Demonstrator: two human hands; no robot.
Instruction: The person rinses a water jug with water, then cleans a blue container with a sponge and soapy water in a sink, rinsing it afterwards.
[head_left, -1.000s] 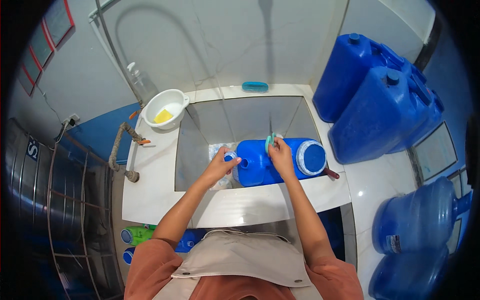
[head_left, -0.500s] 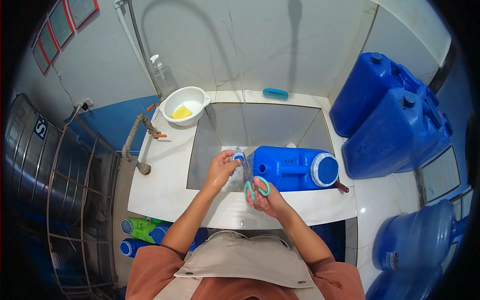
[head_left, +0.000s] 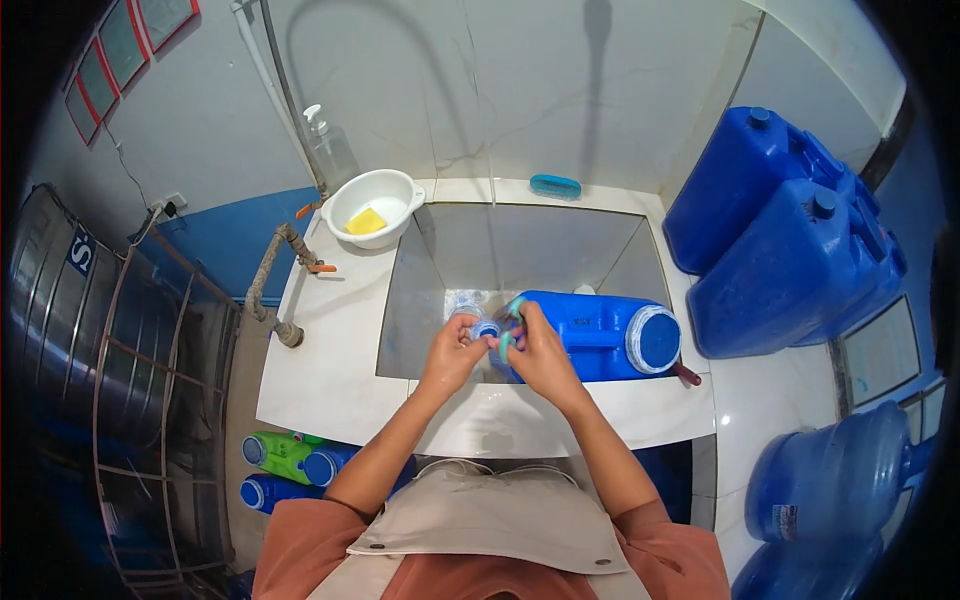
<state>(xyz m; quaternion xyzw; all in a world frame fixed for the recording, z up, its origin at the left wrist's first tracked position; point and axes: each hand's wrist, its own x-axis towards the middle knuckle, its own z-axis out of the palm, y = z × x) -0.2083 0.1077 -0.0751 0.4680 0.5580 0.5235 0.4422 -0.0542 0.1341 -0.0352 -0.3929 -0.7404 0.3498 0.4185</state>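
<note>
My left hand (head_left: pixel 457 348), fingers closed, holds a small blue cap with a pale rim (head_left: pixel 487 330) over the sink's left part. My right hand (head_left: pixel 534 352) grips scissors with teal handles (head_left: pixel 505 345) right beside that cap; their blades are too small to make out. Beneath and right of my hands, a large blue jug (head_left: pixel 590 335) lies on its side in the grey sink (head_left: pixel 420 270), its white-wrapped round lid facing right. A dark red handle (head_left: pixel 686 374) pokes out at the sink's front right corner. A clear, indistinct item (head_left: pixel 464 305) is behind my left hand.
A white basin (head_left: pixel 391 188) with a yellow sponge stands back left near a pump bottle (head_left: pixel 326 150). A blue brush (head_left: pixel 556 185) lies behind the sink. Several blue jerrycans (head_left: pixel 760 270) and large bottles (head_left: pixel 820 470) line the right; a pipe (head_left: pixel 270 270), steel tank (head_left: pixel 50 340) and several jugs (head_left: pixel 280 460) are left.
My right hand has left the jug, swung toward my left hand with the scissors, and turned so the teal handles now sit at the cap. The view has shifted slightly.
</note>
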